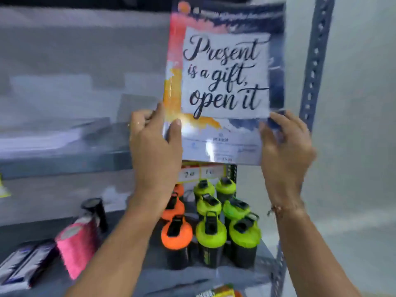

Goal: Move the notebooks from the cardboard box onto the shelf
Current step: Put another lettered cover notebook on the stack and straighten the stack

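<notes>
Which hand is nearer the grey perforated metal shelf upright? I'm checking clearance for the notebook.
Right. The right hand grips the notebook's lower right corner, just left of the upright; the left hand holds the lower left edge, farther away.

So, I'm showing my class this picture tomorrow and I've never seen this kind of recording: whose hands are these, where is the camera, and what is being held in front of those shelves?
There is no machine here. One wide-angle camera sits on a person's head and looks forward and down, so you see their own two bare arms reaching out.

The left hand and right hand grip the lower corners of a notebook, held upright with its cover facing the camera. It reads "Present is a gift, open it".

Behind it stands a grey metal shelf rack. On the lower shelf are bottles with green lids and orange lids, a pink item and, at the left, some flat packets. On the upper shelf, something pale and flat lies to the left, too blurred to name. The cardboard box is not in view.
</notes>
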{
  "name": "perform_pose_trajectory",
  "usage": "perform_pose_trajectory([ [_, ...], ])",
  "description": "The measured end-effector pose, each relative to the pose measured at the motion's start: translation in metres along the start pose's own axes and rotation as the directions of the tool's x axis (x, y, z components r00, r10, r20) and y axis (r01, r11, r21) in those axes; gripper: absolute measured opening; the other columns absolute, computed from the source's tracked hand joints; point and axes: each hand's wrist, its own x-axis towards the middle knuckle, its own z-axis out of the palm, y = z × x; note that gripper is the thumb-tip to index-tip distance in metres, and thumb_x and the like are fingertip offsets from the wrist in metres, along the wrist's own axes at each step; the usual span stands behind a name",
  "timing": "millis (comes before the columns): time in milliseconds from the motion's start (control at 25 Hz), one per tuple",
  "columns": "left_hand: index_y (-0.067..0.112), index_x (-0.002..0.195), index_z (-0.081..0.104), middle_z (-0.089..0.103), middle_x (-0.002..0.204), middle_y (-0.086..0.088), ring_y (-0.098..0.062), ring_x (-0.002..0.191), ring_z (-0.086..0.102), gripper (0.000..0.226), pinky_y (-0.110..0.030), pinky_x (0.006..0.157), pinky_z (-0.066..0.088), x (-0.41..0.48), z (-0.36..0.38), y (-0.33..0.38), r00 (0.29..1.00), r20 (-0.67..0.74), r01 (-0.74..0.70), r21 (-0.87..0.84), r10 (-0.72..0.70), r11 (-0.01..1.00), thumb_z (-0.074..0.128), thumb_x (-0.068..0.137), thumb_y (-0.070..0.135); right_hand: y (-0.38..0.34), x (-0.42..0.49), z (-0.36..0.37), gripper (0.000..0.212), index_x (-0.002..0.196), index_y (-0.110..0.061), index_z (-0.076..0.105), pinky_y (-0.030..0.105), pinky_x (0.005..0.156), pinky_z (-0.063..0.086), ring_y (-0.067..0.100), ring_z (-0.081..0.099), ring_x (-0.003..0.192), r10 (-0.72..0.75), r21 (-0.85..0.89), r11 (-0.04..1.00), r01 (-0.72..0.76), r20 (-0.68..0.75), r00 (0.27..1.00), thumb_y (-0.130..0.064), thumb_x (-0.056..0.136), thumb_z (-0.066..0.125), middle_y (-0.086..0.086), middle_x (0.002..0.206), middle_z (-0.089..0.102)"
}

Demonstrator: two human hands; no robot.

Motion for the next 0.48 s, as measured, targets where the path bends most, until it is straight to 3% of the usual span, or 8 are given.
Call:
perform_pose_trajectory([
  [120,0.000,0.102,0.066,0.055,0.093,-0.023,-0.032,0.091,0.052,0.022,-0.031,0.065,0.027,0.052,0.014,-0.009,0.995,0.085,0.033,0.196,-0.051,0.980,0.057,0.090,0.017,-0.003,0.054,0.049,0.021,0.099,-0.001,0.071,0.027,0.078,0.045,0.033,0.066,0.096,0.094,-0.119,0.992,-0.052,0.378,0.921,-0.008,0.083,0.060,0.024,0.099,0.072],
  [160,-0.003,0.094,0.065,0.057,0.090,-0.026,-0.034,0.089,0.054,0.022,-0.031,0.063,0.026,0.062,0.020,-0.012,0.985,0.146,0.047,0.269,-0.088,0.962,0.056,0.090,0.015,0.000,0.065,0.060,0.019,0.092,0.002,0.071,0.030,0.074,0.045,0.036,0.066,0.093,0.143,-0.202,0.978,-0.047,0.498,0.855,-0.008,0.084,0.057,0.027,0.092,0.070],
  [240,-0.004,0.093,0.067,0.065,0.097,-0.028,-0.040,0.097,0.058,0.028,-0.036,0.068,0.039,0.071,0.030,-0.026,0.938,0.280,0.078,0.402,-0.204,0.912,0.053,0.091,0.020,0.005,0.073,0.071,0.026,0.072,0.000,0.066,0.030,0.075,0.045,0.038,0.063,0.090,0.254,-0.335,0.942,-0.022,0.669,0.699,-0.015,0.087,0.051,0.027,0.083,0.065],
  [320,0.003,0.098,0.069,0.068,0.104,-0.023,-0.040,0.104,0.057,0.037,-0.036,0.073,0.044,0.071,0.032,-0.035,0.882,0.352,0.128,0.464,-0.315,0.877,0.050,0.093,0.035,0.006,0.072,0.067,0.044,0.052,-0.009,0.047,0.031,0.074,0.037,0.033,0.050,0.076,0.289,-0.361,0.933,0.000,0.749,0.596,-0.027,0.091,0.050,0.020,0.065,0.054],
  [360,0.005,0.096,0.070,0.069,0.097,-0.020,-0.038,0.101,0.058,0.042,-0.033,0.070,0.041,0.070,0.029,-0.037,0.863,0.376,0.144,0.458,-0.337,0.877,0.050,0.092,0.041,0.005,0.071,0.059,0.050,0.048,-0.011,0.041,0.031,0.069,0.032,0.028,0.044,0.069,0.285,-0.340,0.940,-0.013,0.766,0.577,-0.034,0.092,0.051,0.013,0.056,0.047],
  [440,0.009,0.084,0.072,0.067,0.072,-0.009,-0.031,0.085,0.061,0.046,-0.027,0.062,0.038,0.070,0.018,-0.037,0.830,0.444,0.172,0.369,-0.336,0.913,0.053,0.089,0.050,0.009,0.074,0.043,0.044,0.057,-0.013,0.060,0.029,0.061,0.031,0.022,0.048,0.068,0.253,-0.271,0.961,-0.053,0.787,0.562,-0.046,0.086,0.057,0.004,0.059,0.051],
  [480,0.014,0.084,0.075,0.068,0.071,-0.002,-0.024,0.081,0.062,0.041,-0.027,0.062,0.041,0.069,0.012,-0.036,0.812,0.492,0.180,0.301,-0.315,0.936,0.058,0.086,0.051,0.009,0.075,0.035,0.034,0.074,-0.018,0.072,0.025,0.058,0.034,0.017,0.054,0.075,0.225,-0.241,0.970,-0.044,0.806,0.547,-0.049,0.081,0.062,0.000,0.070,0.060],
])
